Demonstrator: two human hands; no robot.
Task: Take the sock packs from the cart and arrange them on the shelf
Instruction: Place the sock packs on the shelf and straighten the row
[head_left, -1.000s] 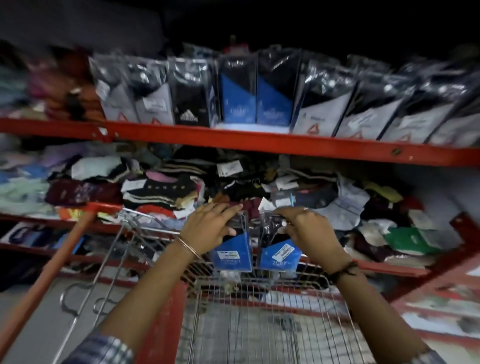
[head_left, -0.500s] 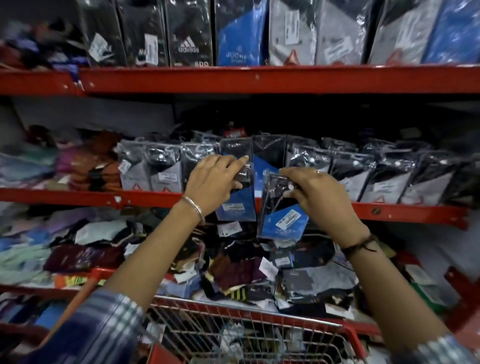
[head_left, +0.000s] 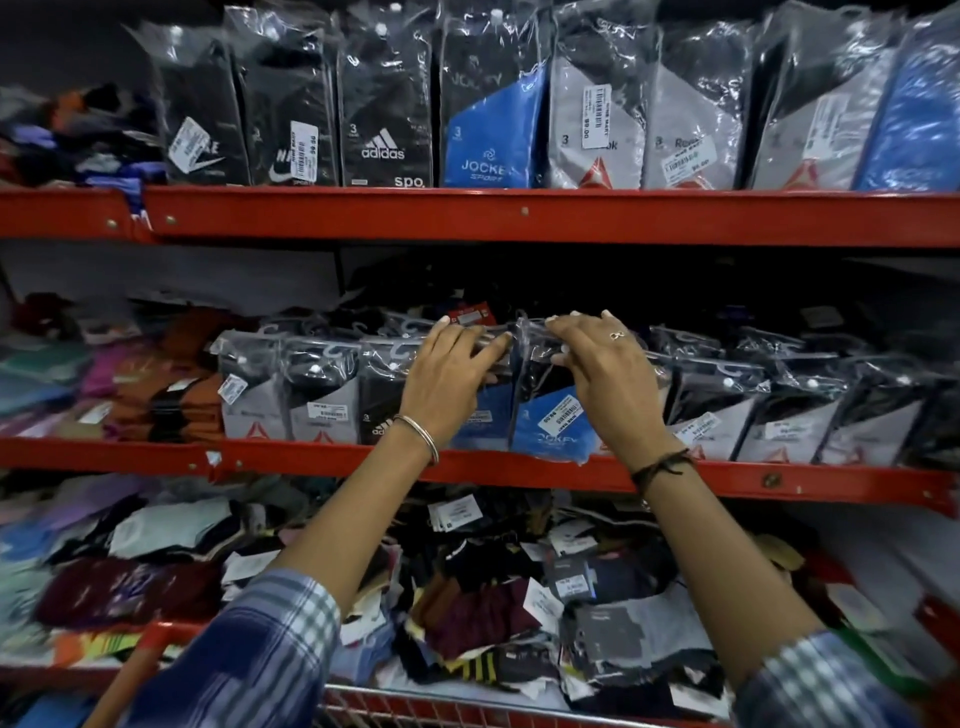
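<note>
Two blue Jockey sock packs stand in the row on the middle red shelf (head_left: 311, 462). My left hand (head_left: 447, 374) grips the top of the left blue pack (head_left: 485, 415). My right hand (head_left: 602, 374) grips the top of the right blue pack (head_left: 556, 431), whose lower edge hangs slightly over the shelf lip. Grey and black packs (head_left: 291, 400) stand to the left, and more grey packs (head_left: 789, 415) lean to the right. Only the cart's wire rim (head_left: 415, 701) shows at the bottom edge.
The top shelf (head_left: 519, 213) holds an upright row of Nike, Adidas, Jockey and Reebok packs. The lowest shelf is heaped with loose socks (head_left: 493, 597). Folded coloured socks (head_left: 156, 379) pile at the left of the middle shelf.
Both hands have lifted the two blue packs from the cart up to the middle shelf and set them into the row. The view has tilted upward.
</note>
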